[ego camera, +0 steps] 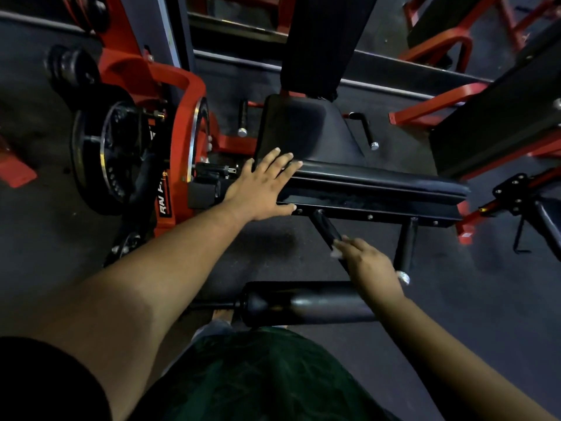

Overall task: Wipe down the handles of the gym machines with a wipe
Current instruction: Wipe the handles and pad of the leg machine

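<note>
Wipe (336, 253): pale scrap at right hand's (368, 268) fingertips, pressed on near-left handle (326, 229) under the pad (373, 183). Right hand closed round handle and wipe. Left hand (262, 189) flat, fingers spread, bracing on pad's end.

Risk: wipe is small and bunched, so it likely misses the handle's underside or slips out.

Count: four handles seen, two near, two by the seat (300, 129). One wipe.
</note>
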Motion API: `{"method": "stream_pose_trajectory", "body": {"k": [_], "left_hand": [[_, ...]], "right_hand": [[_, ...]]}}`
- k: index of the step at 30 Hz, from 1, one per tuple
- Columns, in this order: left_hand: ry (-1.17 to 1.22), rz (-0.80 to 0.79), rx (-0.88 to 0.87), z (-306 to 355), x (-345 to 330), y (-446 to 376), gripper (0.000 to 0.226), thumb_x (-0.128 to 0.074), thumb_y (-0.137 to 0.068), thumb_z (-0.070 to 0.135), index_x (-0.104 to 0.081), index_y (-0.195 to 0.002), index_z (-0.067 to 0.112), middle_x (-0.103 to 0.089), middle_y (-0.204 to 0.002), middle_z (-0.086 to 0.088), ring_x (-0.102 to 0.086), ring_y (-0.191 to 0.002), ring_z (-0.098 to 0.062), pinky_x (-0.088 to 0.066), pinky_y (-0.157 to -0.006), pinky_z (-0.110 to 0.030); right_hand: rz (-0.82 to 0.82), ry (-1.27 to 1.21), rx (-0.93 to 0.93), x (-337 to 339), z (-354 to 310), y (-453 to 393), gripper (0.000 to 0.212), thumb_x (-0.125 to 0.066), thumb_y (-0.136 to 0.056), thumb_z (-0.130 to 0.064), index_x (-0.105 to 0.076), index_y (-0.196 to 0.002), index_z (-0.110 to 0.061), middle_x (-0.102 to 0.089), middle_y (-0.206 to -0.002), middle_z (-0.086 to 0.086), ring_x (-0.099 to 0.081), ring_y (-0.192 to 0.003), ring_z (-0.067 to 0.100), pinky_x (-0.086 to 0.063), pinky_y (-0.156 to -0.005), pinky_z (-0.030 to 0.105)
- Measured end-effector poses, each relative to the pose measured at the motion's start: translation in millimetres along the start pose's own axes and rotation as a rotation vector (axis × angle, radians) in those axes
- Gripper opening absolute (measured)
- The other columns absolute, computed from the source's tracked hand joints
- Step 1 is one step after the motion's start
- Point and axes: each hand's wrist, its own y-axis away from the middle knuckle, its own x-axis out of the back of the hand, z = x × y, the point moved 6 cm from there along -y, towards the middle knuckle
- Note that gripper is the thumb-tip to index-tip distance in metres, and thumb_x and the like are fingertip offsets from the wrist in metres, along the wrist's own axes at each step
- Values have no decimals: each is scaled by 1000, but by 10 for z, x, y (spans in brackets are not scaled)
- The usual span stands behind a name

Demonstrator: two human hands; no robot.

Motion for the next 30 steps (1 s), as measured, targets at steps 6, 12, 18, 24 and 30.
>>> {"method": "stream_pose_trajectory", "body": {"k": [6, 12, 18, 24, 30], "left_hand": [[1, 22, 3, -25, -10, 3, 102, -40, -88, 80, 9, -163, 31, 6, -172, 3, 10, -159, -23, -25, -120, -61], [13, 20, -2, -42, -5, 7, 103, -40, -88, 80, 8, -163, 30, 6, -172, 2, 10, -159, -23, -25, -120, -61], [-4, 18, 6, -20, -5, 10, 104, -41, -87, 81, 9, -163, 30, 5, -172, 1, 10, -159, -25, -26, -119, -62], [14, -2, 5, -45, -10, 15, 103, -42, -89, 80, 11, -162, 32, 7, -172, 3, 11, -159, -24, -24, -120, -62], [12, 4, 7, -51, -33, 7, 103, -41, -89, 81, 12, -163, 31, 8, -172, 2, 11, -159, -25, -23, -121, -62]], "right_hand": [[14, -32, -87, -5, -386, -805, 34, -64, -93, -10, -68, -126, -16, -63, -113, 8, -66, -93, 32, -55, -72, 41], [4, -39, 79, -28, -64, -20, 21, -74, -83, -9, -73, -101, -21, -62, -111, 0, -60, -100, 27, -54, -73, 36], [97, -8, 48, 2, -92, -131, 40, -62, -90, -10, -65, -130, -14, -57, -100, 6, -58, -92, 30, -54, -64, 44], [68, -28, 2, -5, -308, -639, 29, -66, -94, -21, -70, -123, -22, -59, -101, 2, -57, -98, 27, -53, -65, 40], [118, -154, 80, 141, 28, 85, 25, -58, -93, -27, -76, -109, -22, -54, -83, 0, -56, -75, 23, -44, -57, 32]]}}
